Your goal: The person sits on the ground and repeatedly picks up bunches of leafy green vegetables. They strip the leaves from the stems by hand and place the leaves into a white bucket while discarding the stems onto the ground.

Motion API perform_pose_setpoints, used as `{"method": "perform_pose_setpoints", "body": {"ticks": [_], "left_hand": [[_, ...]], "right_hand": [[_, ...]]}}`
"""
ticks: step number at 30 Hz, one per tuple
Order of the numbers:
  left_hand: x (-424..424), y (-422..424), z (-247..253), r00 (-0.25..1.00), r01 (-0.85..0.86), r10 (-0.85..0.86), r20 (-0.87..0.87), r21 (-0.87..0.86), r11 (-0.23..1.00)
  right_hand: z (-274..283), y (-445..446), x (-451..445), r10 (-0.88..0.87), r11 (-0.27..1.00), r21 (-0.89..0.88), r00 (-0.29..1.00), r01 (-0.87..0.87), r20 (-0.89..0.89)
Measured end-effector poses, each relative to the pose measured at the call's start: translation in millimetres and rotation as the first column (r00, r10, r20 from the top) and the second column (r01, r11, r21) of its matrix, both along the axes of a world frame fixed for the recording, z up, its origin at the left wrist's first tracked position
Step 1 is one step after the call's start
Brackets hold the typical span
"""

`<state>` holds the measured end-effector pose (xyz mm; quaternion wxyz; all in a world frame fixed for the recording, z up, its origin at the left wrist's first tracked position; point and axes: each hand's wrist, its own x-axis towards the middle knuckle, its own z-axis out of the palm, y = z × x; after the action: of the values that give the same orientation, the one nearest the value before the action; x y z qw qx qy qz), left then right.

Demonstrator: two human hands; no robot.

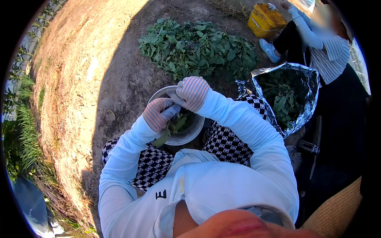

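Both my hands wear striped work gloves and meet over a round pale basin (195,134) between my knees. My left hand (160,113) is closed around the stems of a few green leaves (163,137), which hang down by the wrist. Against its fingertips rests my right hand (193,93), its fingers curled; whether it pinches a stem is hidden. More leaves (181,123) show inside the basin, partly covered by my hands. Beyond the basin a large heap of leafy greens (199,50) lies on the bare soil.
A foil-lined bag (312,98) of leafy greens (282,104) stands open by my right knee. At the upper right, a person (330,56) sits beside a yellow bucket (262,25). Grass (29,125) grows along the left edge of the sunlit soil (68,89).
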<state>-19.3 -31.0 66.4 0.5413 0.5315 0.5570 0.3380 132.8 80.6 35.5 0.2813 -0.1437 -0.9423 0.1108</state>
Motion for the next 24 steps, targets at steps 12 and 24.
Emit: {"method": "perform_pose_setpoints", "body": {"ticks": [12, 24], "left_hand": [[-4.3, 4.5, -24.1, 0.861, -0.012, 0.049, 0.506, -0.076, 0.997], [5.3, 3.2, 15.4, 0.522, 0.537, -0.353, -0.777, -0.023, 0.843]], "right_hand": [[5.9, -1.9, 5.7, -0.076, 0.975, -0.213, 0.995, 0.060, -0.064], [-11.8, -4.8, 32.8, 0.429, 0.194, -0.978, 0.891, 0.071, 0.150]]}}
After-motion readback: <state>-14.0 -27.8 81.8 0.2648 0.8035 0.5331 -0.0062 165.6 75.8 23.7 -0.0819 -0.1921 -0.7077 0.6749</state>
